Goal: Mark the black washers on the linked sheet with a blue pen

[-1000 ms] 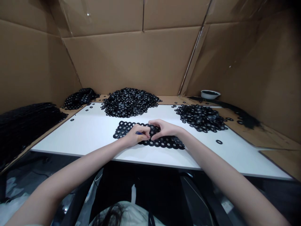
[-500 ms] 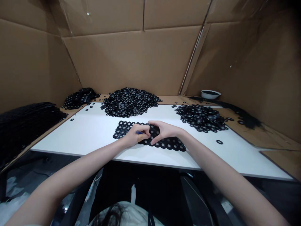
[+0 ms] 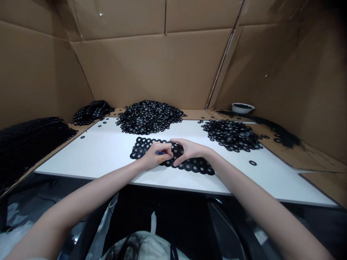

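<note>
A black sheet of joined rings lies flat on the white board, its middle partly covered by both hands. My left hand is closed around a slim blue pen-like tool; only a short piece of it shows, and its tip is hidden by the fingers. On the sheet's right half rests my right hand, thumb and fingers apart in a curve, with fingertips touching the sheet close to the left hand's fingers. Any small piece between the two hands is too small to make out.
Loose black rings form a large heap behind the sheet and a smaller heap to the right. A single ring lies nearer. Stacked black sheets fill the left side. A white bowl stands back right. Cardboard walls surround the board.
Hands and sheet hold nearly the same position. The sheet's left part looks very slightly raised or shifted; the whole view has moved a little.
</note>
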`<state>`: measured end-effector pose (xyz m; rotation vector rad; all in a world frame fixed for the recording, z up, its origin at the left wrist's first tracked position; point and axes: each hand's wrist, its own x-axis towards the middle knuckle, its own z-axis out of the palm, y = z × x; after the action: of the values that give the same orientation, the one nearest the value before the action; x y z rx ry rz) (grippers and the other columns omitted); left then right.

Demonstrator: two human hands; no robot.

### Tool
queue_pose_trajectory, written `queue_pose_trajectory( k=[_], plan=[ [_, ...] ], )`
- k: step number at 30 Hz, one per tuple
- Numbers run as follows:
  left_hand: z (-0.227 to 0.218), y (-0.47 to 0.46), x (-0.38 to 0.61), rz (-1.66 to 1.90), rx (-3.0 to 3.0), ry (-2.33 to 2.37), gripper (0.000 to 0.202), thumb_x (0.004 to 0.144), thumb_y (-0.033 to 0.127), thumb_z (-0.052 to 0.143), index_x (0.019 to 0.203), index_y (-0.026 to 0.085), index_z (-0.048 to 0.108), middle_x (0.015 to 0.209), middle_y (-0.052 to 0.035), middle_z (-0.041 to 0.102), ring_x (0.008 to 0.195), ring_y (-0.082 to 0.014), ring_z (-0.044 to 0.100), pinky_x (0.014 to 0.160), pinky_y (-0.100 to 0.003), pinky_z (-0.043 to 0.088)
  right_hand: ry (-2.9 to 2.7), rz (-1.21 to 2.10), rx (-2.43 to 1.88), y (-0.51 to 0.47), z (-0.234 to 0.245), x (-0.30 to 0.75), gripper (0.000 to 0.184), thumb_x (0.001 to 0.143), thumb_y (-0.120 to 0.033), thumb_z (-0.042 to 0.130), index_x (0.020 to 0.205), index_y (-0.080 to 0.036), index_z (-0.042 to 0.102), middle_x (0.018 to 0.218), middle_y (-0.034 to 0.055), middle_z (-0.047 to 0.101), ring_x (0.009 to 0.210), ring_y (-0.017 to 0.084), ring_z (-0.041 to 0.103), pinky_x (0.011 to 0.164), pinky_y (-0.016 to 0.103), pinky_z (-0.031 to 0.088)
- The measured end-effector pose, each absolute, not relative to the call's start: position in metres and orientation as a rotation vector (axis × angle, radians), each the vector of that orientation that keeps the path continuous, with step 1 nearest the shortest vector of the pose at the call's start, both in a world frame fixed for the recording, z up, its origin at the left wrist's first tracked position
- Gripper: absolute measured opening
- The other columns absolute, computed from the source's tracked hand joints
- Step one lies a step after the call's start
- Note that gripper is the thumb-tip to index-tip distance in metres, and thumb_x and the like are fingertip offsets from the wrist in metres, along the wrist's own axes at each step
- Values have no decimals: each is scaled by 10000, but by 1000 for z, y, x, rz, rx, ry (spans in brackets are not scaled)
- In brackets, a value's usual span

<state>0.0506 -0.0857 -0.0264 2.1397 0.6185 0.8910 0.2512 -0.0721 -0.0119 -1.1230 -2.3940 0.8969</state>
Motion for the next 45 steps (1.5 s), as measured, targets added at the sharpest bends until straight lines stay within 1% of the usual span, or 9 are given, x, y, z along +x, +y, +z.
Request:
queue_pose_trajectory(
  k=[5, 11, 16, 21, 32, 38, 45],
  plan=[
    [-27, -85, 50, 887, 2114, 603, 105, 709, 168, 593, 614, 124, 584, 600, 15, 577, 595, -92, 495, 615, -208, 367, -2408, 937, -1104, -73, -10, 249, 688, 474, -476, 794, 1059, -191, 573, 1076, 51, 601, 1070, 296, 518, 943, 379, 396],
    [-25, -86, 50, 896, 2077, 601, 128, 696, 178, 598, 586, 120, 566, 578, 18, 557, 577, -89, 475, 601, -208, 354, -2399, 982, -1096, -75, -8, 248, 664, 490, -466, 794, 1050, -198, 558, 1109, 42, 581, 1066, 279, 514, 946, 374, 388],
    [-27, -84, 49, 911, 2007, 602, 136, 683, 204, 605, 583, 120, 564, 582, 10, 562, 571, -94, 463, 593, -216, 349, -2407, 1010, -1059, -76, -5, 248, 627, 506, -464, 794, 1024, -202, 555, 1093, 34, 586, 1052, 267, 522, 936, 361, 393],
    [-29, -83, 49, 911, 1922, 622, 130, 658, 215, 608, 582, 120, 563, 568, 7, 546, 571, -102, 458, 577, -220, 345, -2405, 997, -1070, -77, -4, 248, 652, 505, -470, 796, 1051, -208, 554, 1106, 32, 591, 1076, 274, 516, 943, 358, 394],
    [-29, -83, 49, 910, 1856, 621, 114, 630, 212, 601, 575, 119, 566, 553, 7, 531, 562, -103, 453, 568, -223, 354, -2406, 1020, -1030, -79, -2, 247, 627, 521, -447, 791, 1063, -212, 583, 1152, 36, 596, 1128, 292, 500, 986, 374, 379],
    [-29, -83, 49, 907, 1827, 642, 126, 627, 229, 601, 579, 123, 553, 544, 8, 525, 560, -109, 461, 569, -224, 353, -2402, 1003, -1077, -78, -3, 247, 697, 499, -436, 793, 1114, -201, 564, 1156, 45, 586, 1130, 294, 496, 993, 398, 373],
    [-28, -83, 48, 912, 1841, 625, 112, 622, 215, 595, 578, 122, 553, 548, 11, 524, 561, -106, 454, 562, -222, 342, -2406, 1027, -1031, -79, -1, 248, 652, 521, -439, 788, 1091, -205, 573, 1152, 37, 590, 1118, 283, 504, 990, 371, 374]
  ],
)
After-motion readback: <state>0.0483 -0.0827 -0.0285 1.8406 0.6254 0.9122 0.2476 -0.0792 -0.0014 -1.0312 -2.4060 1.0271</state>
